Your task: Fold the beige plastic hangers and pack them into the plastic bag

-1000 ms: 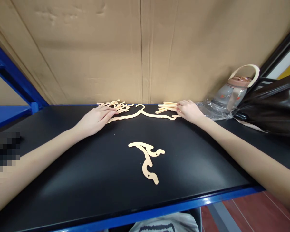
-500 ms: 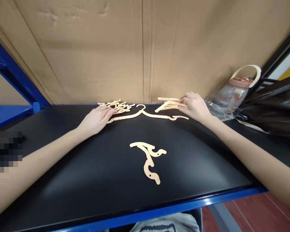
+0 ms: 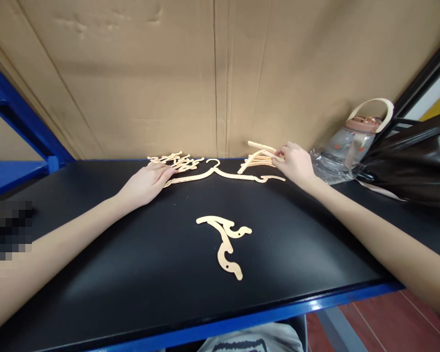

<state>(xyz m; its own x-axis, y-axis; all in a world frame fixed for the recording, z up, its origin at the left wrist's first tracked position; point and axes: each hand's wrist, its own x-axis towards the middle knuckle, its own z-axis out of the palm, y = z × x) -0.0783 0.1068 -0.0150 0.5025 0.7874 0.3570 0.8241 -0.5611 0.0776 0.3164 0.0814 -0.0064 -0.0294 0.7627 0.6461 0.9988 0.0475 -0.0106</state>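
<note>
A cream plastic clothes hanger (image 3: 230, 174) lies at the back of the table, its hook toward the wall. My left hand (image 3: 146, 183) rests by its left end, fingers loosely stretched out beside a pile of small hooked hanger parts (image 3: 183, 163); the fingertips are partly hidden. On the right, my right hand (image 3: 295, 161) pinches hanger arm pieces (image 3: 261, 146), which jut out leftward above a stack of similar hanger arms (image 3: 258, 160). In the middle of the table lie two curved hanger end pieces (image 3: 225, 239), one overlapping the other.
A clear bottle (image 3: 354, 142) with a pinkish lid and handle stands at the right in crinkled plastic. Beside it is a dark shiny bag (image 3: 418, 161). A cardboard wall (image 3: 150, 73) closes off the back of the black table (image 3: 132, 274); its front edge is blue.
My right hand has lifted the pinched hanger arms slightly off the stack, tilting them and showing the pieces beneath. My left hand has stayed nearly still.
</note>
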